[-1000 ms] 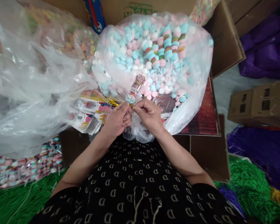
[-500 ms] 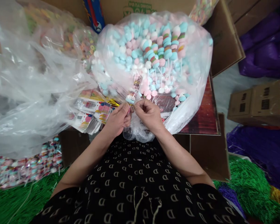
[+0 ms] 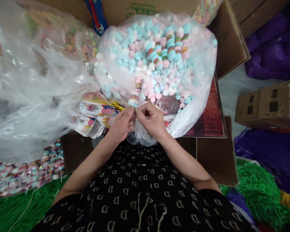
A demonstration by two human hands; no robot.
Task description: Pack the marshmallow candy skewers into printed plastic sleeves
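A person in a black shirt (image 3: 145,193) patterned with pale D shapes stands at a dark red, wood-grained table (image 3: 205,124). On the left, a large clear plastic bag (image 3: 16,116) of orange, yellow and green candies, some of them rings, spreads across the work area. In the centre, another big clear bag (image 3: 195,112) bulges with pink, blue and white marshmallows. Behind them is a cardboard box (image 3: 174,7) with green lettering. Several unwrapped marshmallow skewers (image 3: 171,48) on white sticks rest on the central bag's contents, beyond the hands. A pile of printed wrappers (image 3: 89,122) lies beside the left wrist.

Both hands meet at the central bag's near edge. The left hand (image 3: 123,124) is closed around the lower end of one wrapped marshmallow skewer (image 3: 136,93), which points away from the body, leaning slightly right. The right hand (image 3: 151,120) is narrowed to a pinch at the same spot; what its fingertips grip is too small to tell. Gold twist ties (image 3: 116,105) lie just left of the skewer.
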